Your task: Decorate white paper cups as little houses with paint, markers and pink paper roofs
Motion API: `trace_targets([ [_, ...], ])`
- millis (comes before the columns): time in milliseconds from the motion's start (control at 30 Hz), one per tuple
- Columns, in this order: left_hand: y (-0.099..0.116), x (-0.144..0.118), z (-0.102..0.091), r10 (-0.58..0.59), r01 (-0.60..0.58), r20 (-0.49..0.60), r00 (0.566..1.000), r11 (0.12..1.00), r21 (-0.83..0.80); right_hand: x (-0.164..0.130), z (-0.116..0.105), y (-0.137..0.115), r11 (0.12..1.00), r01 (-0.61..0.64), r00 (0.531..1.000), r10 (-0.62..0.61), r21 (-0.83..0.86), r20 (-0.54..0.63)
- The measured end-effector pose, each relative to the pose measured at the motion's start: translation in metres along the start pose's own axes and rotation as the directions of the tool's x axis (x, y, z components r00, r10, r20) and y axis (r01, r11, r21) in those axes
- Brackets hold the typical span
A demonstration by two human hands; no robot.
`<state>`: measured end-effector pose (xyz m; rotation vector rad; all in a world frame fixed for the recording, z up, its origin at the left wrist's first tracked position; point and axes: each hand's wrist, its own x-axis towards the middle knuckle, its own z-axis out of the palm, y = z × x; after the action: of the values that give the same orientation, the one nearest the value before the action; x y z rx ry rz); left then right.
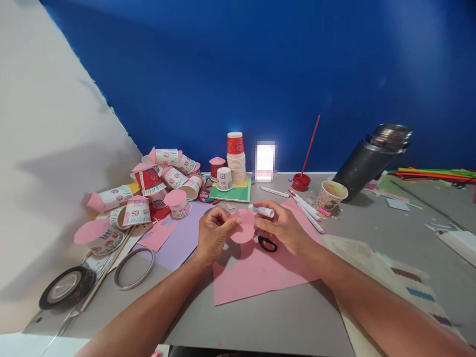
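Note:
My left hand (214,232) pinches the left edge of a round pink paper cut-out (243,226) held just above the table. My right hand (284,228) grips a white glue stick (262,210) with its tip pointing left over the cut-out. Both hands hover over a large pink paper sheet (256,270) lying on the grey table (282,317). Black scissor handles (267,243) lie on that sheet, partly hidden under my right hand.
A heap of decorated paper cups with pink lids (148,191) fills the left. A cup stack (236,158), red paint pot with brush (301,181), markers (308,208), used cup (330,195), dark flask (372,156), tape rolls (67,286) and lilac paper (182,238) surround the hands.

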<state>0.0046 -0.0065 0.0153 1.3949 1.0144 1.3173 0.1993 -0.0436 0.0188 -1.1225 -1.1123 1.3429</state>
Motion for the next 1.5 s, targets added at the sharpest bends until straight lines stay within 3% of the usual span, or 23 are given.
trace_targets([
  [167,-0.002,-0.002,0.003,-0.066,0.071,0.078,0.995,0.995,-0.066,-0.003,0.006,0.001,0.989,0.083,0.992,-0.093,-0.118,-0.082],
  [300,-0.011,-0.006,0.005,-0.053,0.064,0.171,0.984,0.996,-0.061,-0.002,0.005,-0.001,0.977,0.09,0.981,-0.12,-0.196,-0.152],
  [400,-0.014,-0.007,0.004,0.007,-0.006,0.209,0.978,1.0,-0.005,-0.002,0.003,-0.004,0.965,0.087,0.975,-0.133,-0.247,-0.176],
  [600,-0.01,-0.005,0.0,0.229,-0.282,0.241,0.943,0.935,0.217,-0.005,0.001,-0.007,0.915,0.144,0.965,-0.214,-0.376,-0.151],
  [800,-0.007,-0.004,-0.001,0.21,-0.264,0.244,0.947,0.941,0.212,-0.01,0.005,-0.008,0.812,0.195,0.941,-0.314,-0.55,-0.13],
  [1000,-0.004,-0.004,0.001,0.131,-0.153,0.229,0.965,0.985,0.083,-0.007,0.004,-0.009,0.932,0.108,0.959,-0.189,-0.345,-0.211],
  [1167,-0.006,-0.003,-0.001,0.195,-0.233,0.261,0.945,0.965,0.123,-0.003,0.001,-0.009,0.961,0.094,0.962,-0.155,-0.26,-0.223],
  [1300,-0.006,-0.003,-0.003,0.239,-0.311,0.308,0.921,0.927,0.209,-0.006,0.002,-0.008,0.883,0.158,0.949,-0.259,-0.442,-0.177],
  [1500,-0.003,-0.005,-0.001,0.14,-0.211,0.293,0.946,0.951,0.227,-0.01,0.004,-0.002,0.723,0.225,0.934,-0.35,-0.653,-0.067],
])
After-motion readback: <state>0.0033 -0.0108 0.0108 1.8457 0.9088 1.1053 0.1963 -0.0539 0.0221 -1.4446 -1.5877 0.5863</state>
